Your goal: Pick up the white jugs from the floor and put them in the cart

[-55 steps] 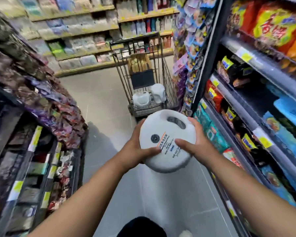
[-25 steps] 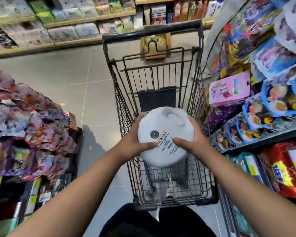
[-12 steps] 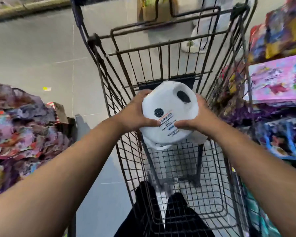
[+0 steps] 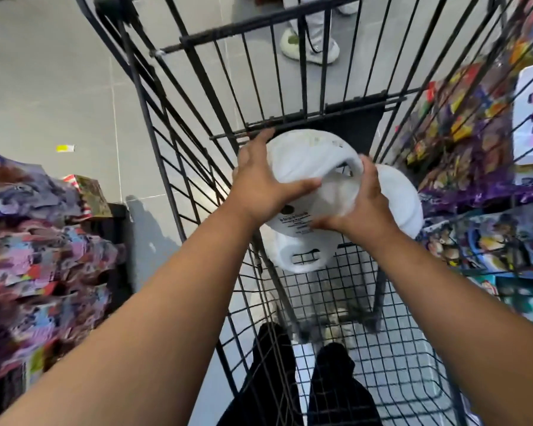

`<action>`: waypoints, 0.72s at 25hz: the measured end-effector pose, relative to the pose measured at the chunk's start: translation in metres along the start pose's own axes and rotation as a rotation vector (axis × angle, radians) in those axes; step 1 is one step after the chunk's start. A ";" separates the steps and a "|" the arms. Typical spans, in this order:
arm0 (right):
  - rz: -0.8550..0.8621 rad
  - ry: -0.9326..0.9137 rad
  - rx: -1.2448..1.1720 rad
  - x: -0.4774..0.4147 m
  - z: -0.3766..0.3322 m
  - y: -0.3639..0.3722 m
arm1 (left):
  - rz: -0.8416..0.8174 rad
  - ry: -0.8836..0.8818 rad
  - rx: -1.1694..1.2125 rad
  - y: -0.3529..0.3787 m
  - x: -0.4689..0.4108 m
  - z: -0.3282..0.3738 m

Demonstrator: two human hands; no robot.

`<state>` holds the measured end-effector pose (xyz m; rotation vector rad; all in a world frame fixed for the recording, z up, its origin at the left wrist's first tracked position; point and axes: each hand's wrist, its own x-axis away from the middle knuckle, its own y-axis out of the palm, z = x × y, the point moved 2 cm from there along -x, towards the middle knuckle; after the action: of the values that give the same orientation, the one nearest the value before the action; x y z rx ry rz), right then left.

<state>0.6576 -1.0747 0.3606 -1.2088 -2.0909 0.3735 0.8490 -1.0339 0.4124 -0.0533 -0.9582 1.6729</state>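
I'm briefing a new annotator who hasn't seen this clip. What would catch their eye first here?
The white jug at centre stands out, gripped by the left hand and right hand over the black wire cart. Two more jugs already lie in the basket: a lower jug beneath it and a side jug to its right. Bright snack packets crowd the left, and someone's pale shoes show beyond the cart.
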 end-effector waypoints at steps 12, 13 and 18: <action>-0.011 0.002 0.077 0.004 0.014 -0.008 | -0.104 -0.242 0.317 0.003 0.000 0.000; -0.001 0.008 0.056 0.007 0.016 -0.006 | -0.088 -0.211 0.252 0.004 0.002 0.002; 0.022 -0.017 0.097 0.011 0.014 0.011 | -0.020 -0.101 0.040 0.001 0.012 -0.001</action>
<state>0.6514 -1.0588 0.3488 -1.1764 -2.0505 0.4916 0.8445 -1.0236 0.4157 0.0681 -0.9972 1.6882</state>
